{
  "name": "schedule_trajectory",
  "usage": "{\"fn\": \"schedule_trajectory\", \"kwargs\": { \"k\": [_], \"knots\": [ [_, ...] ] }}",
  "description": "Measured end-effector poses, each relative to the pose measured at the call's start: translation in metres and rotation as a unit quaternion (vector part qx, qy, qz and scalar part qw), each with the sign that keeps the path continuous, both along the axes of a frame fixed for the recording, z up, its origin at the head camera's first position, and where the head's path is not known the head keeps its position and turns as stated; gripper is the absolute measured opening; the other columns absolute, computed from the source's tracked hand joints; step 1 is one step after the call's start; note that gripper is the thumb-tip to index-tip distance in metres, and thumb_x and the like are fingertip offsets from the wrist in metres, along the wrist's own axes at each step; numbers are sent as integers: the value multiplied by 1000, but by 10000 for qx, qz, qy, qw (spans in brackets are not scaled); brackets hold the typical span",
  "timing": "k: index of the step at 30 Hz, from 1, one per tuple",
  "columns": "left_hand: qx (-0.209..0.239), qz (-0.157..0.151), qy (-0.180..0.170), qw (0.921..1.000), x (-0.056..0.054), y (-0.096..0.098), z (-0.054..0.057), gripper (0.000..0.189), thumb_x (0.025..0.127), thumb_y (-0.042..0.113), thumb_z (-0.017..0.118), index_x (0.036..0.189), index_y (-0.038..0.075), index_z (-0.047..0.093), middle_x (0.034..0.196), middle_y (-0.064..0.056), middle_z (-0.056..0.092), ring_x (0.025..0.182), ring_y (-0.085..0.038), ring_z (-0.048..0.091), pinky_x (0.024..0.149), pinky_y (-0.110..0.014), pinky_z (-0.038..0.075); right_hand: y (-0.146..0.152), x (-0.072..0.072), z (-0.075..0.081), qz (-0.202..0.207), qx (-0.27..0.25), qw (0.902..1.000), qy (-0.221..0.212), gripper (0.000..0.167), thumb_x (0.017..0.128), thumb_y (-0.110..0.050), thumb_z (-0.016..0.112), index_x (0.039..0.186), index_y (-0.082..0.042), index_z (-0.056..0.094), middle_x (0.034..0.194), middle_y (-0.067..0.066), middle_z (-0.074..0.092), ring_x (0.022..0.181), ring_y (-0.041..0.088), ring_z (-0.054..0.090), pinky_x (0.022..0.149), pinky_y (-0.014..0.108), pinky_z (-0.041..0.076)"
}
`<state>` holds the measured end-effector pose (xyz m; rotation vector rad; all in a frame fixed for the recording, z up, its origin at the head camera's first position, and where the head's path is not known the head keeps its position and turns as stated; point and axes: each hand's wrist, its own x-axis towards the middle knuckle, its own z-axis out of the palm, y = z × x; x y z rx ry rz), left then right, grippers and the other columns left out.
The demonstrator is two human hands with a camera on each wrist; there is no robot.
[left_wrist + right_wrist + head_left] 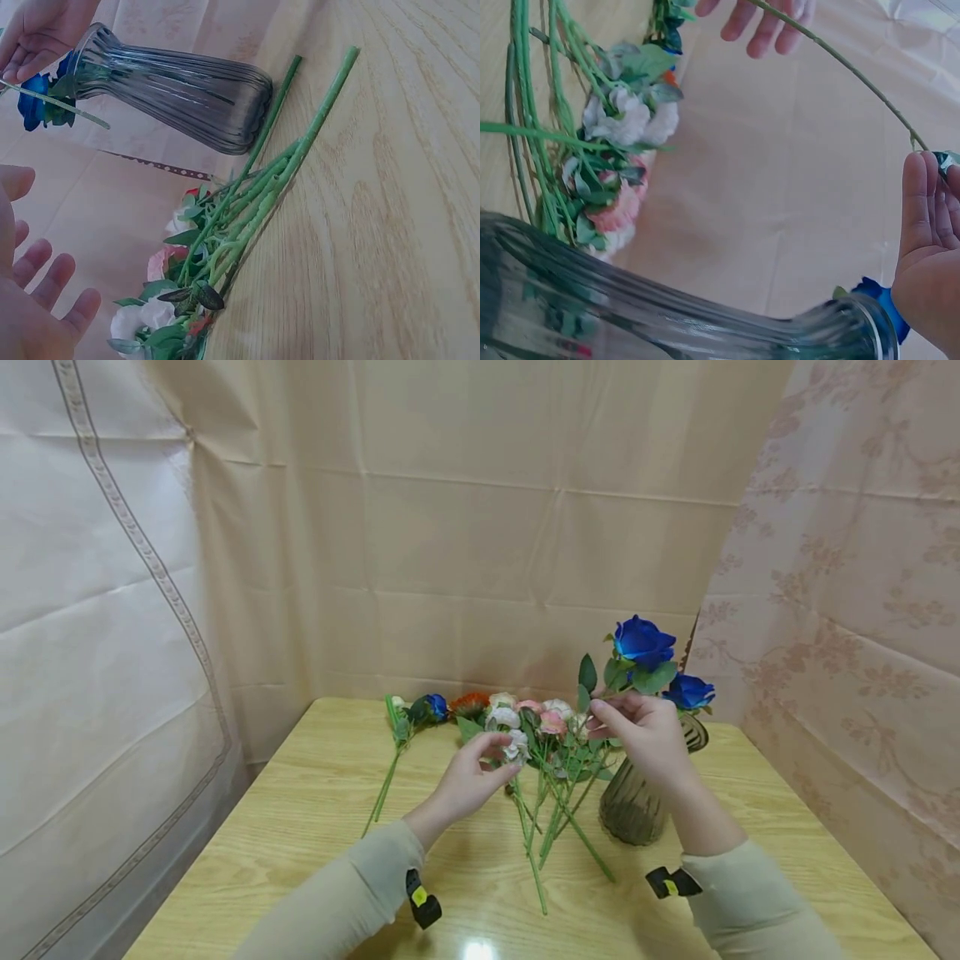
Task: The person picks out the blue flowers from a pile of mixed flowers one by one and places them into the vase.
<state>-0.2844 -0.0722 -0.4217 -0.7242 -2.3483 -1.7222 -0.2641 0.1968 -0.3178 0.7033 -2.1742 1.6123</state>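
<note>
My right hand (651,737) pinches the stem of a blue rose (643,643) above the table, its bloom upward beside the vase's mouth. The green stem (840,61) slants away from those fingers, and its lower end hangs free in the left wrist view. A ribbed, smoky glass vase (633,806) stands below, with a second blue rose (687,692) at its mouth. My left hand (474,775) hovers over the loose flowers with relaxed, parted fingers and holds nothing. Close by its fingertips in the head view is a white flower (516,747).
Several pink and white flowers (552,722) lie in a heap, stems (551,827) toward the front. An orange flower (470,704) lies behind, and a smaller blue rose (435,707) on the left. Curtains (525,527) hang around the wooden table (300,860).
</note>
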Motion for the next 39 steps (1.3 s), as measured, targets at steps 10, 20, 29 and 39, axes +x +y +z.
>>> {"fn": "schedule_trajectory", "kwargs": {
  "k": [10,20,29,39],
  "knots": [
    [-11,53,164,9999,-1,10,4,43,98,25,72,138,18,59,132,2,58,117,-20,58,96,-42,48,19,0,14,-217,-290,9986,387,29,102,-13,64,111,14,67,86,15,73,75,19,73,69,33,60],
    [14,34,194,9998,-2,20,9,49,97,33,72,142,19,56,137,3,56,120,-18,57,97,-50,47,39,-5,26,-262,-790,9942,688,25,100,-9,66,104,16,67,86,9,72,73,17,71,70,32,60],
    [45,-44,228,9997,-4,29,14,51,97,38,71,143,20,55,138,3,55,120,-18,56,101,-52,46,53,-3,36,-400,-1063,9924,483,27,100,-13,68,110,12,68,84,10,72,75,18,72,69,30,60],
    [147,-93,111,9998,-9,39,18,52,99,29,70,147,19,52,144,-3,51,125,-26,52,103,-53,44,69,-5,49,-250,-1622,9849,546,25,97,-8,70,113,11,67,87,11,72,74,19,71,69,29,60]
  ]
}}
